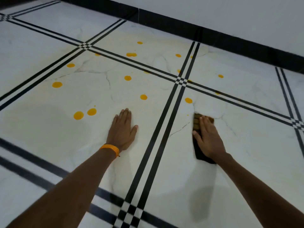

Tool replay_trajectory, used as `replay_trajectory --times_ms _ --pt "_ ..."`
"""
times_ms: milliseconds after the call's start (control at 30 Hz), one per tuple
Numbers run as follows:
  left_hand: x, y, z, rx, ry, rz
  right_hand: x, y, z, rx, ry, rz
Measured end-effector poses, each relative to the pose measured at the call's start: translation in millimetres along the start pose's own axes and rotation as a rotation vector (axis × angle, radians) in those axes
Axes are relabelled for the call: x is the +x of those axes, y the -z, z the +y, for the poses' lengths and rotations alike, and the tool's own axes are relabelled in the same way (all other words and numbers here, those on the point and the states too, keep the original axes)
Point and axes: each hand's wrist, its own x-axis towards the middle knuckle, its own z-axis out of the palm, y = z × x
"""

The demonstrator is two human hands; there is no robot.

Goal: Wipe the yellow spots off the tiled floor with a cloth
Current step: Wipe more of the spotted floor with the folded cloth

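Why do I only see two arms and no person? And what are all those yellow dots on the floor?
There is only one picture. It comes from a camera worn on the person's head, looking down, so you see just their own arms. The left hand, with an orange wristband on its wrist, lies flat on the white tiled floor. The right hand presses a dark cloth onto the floor with straight fingers. The yellow spots are drips scattered over the tiles ahead of both hands, a few of them on the black lines. The cloth is for wiping them away.
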Motion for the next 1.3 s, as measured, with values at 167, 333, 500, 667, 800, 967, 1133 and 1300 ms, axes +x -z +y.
replay_trajectory --times_ms 167,333,500,667,800,967,1133,1300 --pt "8.6 -9.1 -5.1 0.123 -0.014 0.005 94.7 -4.2 -23.3 0.085 -0.481 0.059" --pt "7.2 -5.2 -3.2 0.145 0.026 -0.042 74.4 -11.6 -84.2 0.020 0.151 -0.066" --pt "7.1 -2.4 -0.1 0.135 0.036 -0.052 74.4 14.1 13.3 -0.058 0.203 -0.130" --pt "8.0 -8.2 -2.6 0.110 0.042 -0.024 156.0 4.5 -42.3 0.010 -0.318 -0.025" --pt "8.2 -8.6 -3.1 0.112 0.038 -0.024 119.4 -8.6 -126.7 0.012 0.197 -0.088" --pt "8.1 -8.4 2.3 0.092 0.043 -0.029 101.8 8.1 -43.0 -0.027 0.304 -0.127" --pt "8.7 -10.7 -3.3 0.124 0.034 -0.020 166.4 -3.1 -78.2 0.014 -0.186 0.006" --pt "9.3 -6.2 -0.4 0.149 0.042 -0.021 78.3 -2.2 -108.7 0.024 0.398 -0.163"
